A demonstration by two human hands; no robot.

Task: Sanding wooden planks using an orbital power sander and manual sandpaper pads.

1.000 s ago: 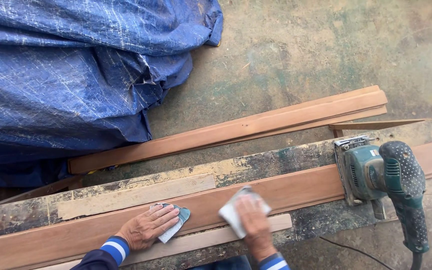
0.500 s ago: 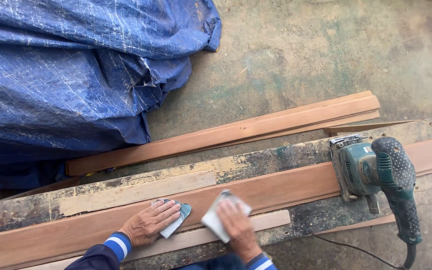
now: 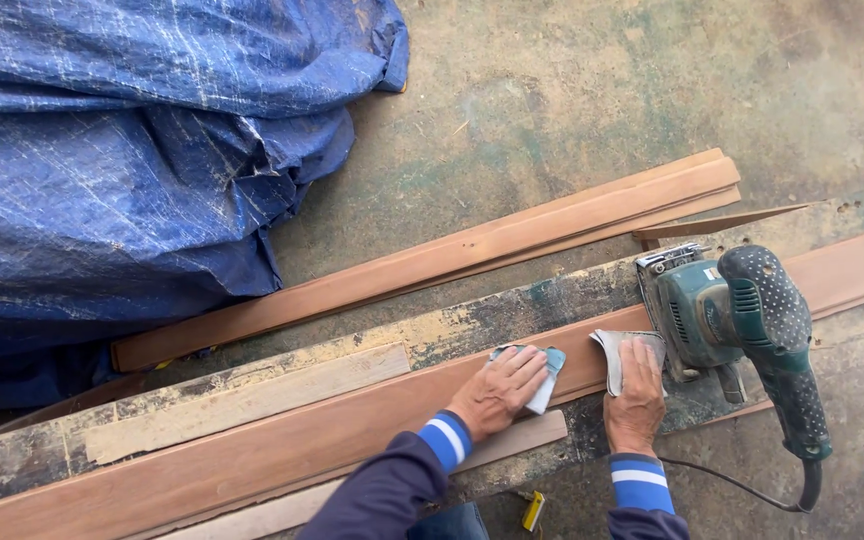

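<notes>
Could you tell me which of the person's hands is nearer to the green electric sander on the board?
Right. The right hand lies just beside the green electric sander; the left hand is farther along the reddish wooden board.
</notes>
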